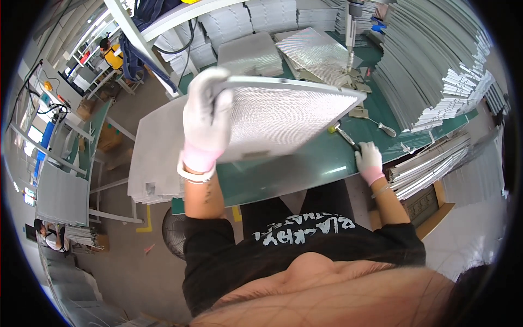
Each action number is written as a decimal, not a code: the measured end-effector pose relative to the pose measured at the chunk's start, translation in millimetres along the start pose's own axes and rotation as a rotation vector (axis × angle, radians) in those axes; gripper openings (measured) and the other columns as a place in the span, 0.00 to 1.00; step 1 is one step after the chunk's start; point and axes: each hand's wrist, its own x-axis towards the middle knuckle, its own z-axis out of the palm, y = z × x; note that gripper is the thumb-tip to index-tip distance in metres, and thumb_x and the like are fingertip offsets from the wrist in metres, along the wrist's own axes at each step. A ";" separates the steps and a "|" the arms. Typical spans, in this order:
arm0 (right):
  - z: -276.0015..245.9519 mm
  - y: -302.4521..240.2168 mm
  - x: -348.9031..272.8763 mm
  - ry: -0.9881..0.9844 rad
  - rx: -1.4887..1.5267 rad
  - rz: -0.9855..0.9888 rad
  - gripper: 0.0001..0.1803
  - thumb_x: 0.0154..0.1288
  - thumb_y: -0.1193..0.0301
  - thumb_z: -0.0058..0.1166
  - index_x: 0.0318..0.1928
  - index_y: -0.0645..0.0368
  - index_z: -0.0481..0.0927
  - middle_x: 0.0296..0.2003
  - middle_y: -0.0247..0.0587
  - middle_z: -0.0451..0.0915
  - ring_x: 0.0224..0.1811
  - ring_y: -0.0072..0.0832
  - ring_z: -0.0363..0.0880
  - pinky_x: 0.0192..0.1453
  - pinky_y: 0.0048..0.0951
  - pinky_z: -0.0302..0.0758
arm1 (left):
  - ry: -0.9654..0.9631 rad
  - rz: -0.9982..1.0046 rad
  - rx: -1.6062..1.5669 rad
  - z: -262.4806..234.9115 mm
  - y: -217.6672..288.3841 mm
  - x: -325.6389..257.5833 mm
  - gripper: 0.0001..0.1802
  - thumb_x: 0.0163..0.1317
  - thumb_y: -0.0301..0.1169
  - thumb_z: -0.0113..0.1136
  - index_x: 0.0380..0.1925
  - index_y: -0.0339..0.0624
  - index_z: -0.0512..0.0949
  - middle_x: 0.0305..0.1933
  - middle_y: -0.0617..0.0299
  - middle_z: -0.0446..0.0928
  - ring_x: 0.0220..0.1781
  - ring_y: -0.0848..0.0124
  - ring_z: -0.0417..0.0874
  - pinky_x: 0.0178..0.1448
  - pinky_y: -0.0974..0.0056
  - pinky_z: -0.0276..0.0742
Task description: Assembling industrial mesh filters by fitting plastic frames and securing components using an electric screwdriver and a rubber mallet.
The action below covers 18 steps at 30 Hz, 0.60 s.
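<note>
My left hand [208,117], in a white glove with a pink cuff, is closed on the upper left corner of a framed silver mesh panel [278,117]. The panel is tilted up above the green tabletop [256,182]. My right hand [370,161], gloved alike, rests at the table's near right edge. Its fingers are curled at the dark handle end of a hammer-like tool [346,135] with a yellow-green head. Just beyond lies a second tool with a pale handle [387,129].
Stacked flat panels [155,147] stand to the left. More mesh sheets [313,49] lie behind, near an upright metal rod machine [351,38]. Tall stacks of grey strips [436,60] rise at the right. A fan [174,234] stands on the floor; people work far left.
</note>
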 end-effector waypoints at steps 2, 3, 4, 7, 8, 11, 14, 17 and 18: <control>-2.0 -6.8 -11.6 -0.081 -0.043 -0.002 0.17 0.64 0.64 0.58 0.50 0.58 0.74 0.43 0.49 0.76 0.44 0.49 0.80 0.52 0.49 0.78 | -0.350 0.237 0.418 20.6 33.5 35.1 0.17 0.65 0.18 0.53 0.53 0.40 0.74 0.49 0.54 0.81 0.51 0.63 0.84 0.56 0.64 0.77; -4.9 -8.7 -16.0 -0.080 0.007 -0.008 0.17 0.66 0.65 0.56 0.50 0.60 0.74 0.43 0.54 0.77 0.44 0.51 0.80 0.52 0.48 0.77 | -0.473 0.382 0.415 42.9 34.2 46.4 0.18 0.60 0.20 0.55 0.51 0.41 0.77 0.49 0.50 0.81 0.50 0.54 0.83 0.56 0.59 0.78; -4.9 -1.7 -19.3 -0.083 0.006 -0.001 0.17 0.66 0.65 0.56 0.50 0.60 0.74 0.43 0.54 0.77 0.44 0.51 0.80 0.52 0.48 0.77 | -0.585 0.478 0.385 67.1 23.2 48.0 0.19 0.60 0.22 0.53 0.52 0.43 0.77 0.48 0.51 0.82 0.48 0.54 0.83 0.52 0.57 0.80; -17.1 19.3 -21.2 -0.152 0.554 0.020 0.18 0.67 0.68 0.53 0.53 0.65 0.72 0.45 0.61 0.79 0.48 0.51 0.80 0.52 0.41 0.76 | -0.888 0.509 0.677 124.9 -11.1 33.3 0.20 0.63 0.27 0.51 0.56 0.48 0.76 0.31 0.60 0.78 0.33 0.61 0.82 0.38 0.58 0.78; -40.6 15.8 -21.0 -0.152 0.557 0.009 0.18 0.67 0.68 0.53 0.53 0.65 0.72 0.45 0.61 0.79 0.48 0.51 0.80 0.52 0.41 0.76 | -0.867 0.579 0.752 129.7 -22.6 26.2 0.21 0.63 0.27 0.52 0.58 0.50 0.75 0.29 0.61 0.77 0.30 0.63 0.81 0.35 0.59 0.77; -118.8 11.5 -34.9 -0.114 0.668 -0.201 0.21 0.66 0.72 0.54 0.57 0.65 0.72 0.42 0.54 0.79 0.44 0.44 0.80 0.53 0.35 0.75 | -0.744 0.669 0.771 126.2 -24.5 23.6 0.25 0.60 0.31 0.57 0.61 0.50 0.74 0.28 0.63 0.76 0.27 0.67 0.79 0.33 0.62 0.74; -193.4 9.7 -32.8 -0.019 0.633 -0.355 0.26 0.67 0.70 0.56 0.64 0.65 0.69 0.39 0.44 0.78 0.40 0.34 0.78 0.49 0.32 0.75 | -0.637 0.548 0.753 133.7 -27.9 16.0 0.31 0.57 0.36 0.63 0.63 0.46 0.73 0.25 0.65 0.75 0.25 0.68 0.77 0.33 0.63 0.72; -242.3 5.9 -18.9 0.183 0.787 -0.519 0.31 0.72 0.69 0.50 0.72 0.64 0.61 0.35 0.38 0.76 0.35 0.23 0.74 0.43 0.26 0.74 | -0.465 0.504 0.717 140.8 -38.1 7.9 0.27 0.50 0.44 0.70 0.48 0.44 0.78 0.23 0.64 0.74 0.28 0.66 0.76 0.37 0.59 0.70; -255.3 2.8 -14.4 0.286 0.777 -0.572 0.32 0.73 0.72 0.44 0.75 0.65 0.55 0.34 0.38 0.75 0.31 0.23 0.72 0.37 0.24 0.72 | -0.421 0.443 0.721 142.6 -38.1 6.2 0.24 0.47 0.46 0.72 0.40 0.45 0.79 0.23 0.64 0.73 0.29 0.64 0.76 0.38 0.58 0.69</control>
